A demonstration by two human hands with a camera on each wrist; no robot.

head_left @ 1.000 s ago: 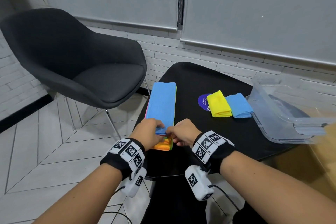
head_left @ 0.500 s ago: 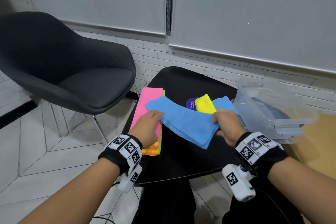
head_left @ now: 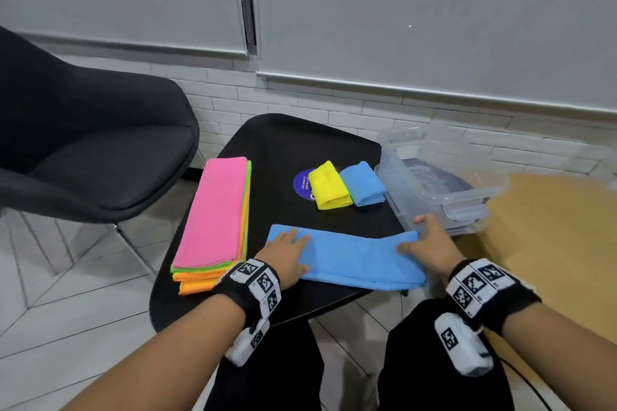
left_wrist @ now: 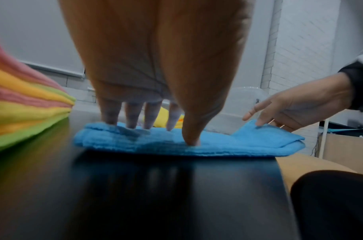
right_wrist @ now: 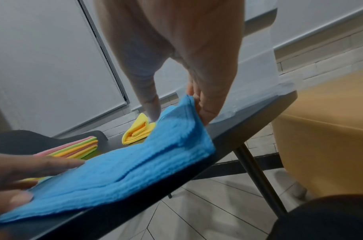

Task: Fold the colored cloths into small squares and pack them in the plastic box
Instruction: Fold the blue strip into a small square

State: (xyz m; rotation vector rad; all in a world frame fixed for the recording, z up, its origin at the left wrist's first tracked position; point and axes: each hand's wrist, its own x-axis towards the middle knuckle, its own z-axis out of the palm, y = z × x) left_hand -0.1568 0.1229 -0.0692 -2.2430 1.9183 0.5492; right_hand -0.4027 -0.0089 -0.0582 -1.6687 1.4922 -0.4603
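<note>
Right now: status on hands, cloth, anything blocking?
Left hand flat on blue cloth strip; right hand pinching its far end. Two folded squares out of plastic box. Nothing blocking.

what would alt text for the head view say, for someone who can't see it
Both hands press a long blue cloth flat on a black table, left hand at one end, right hand at the other.

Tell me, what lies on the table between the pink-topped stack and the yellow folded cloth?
Only bare black table lies between the stack and the yellow folded cloth, apart from a round purple sticker partly under the cloth; the head view shows it.
</note>
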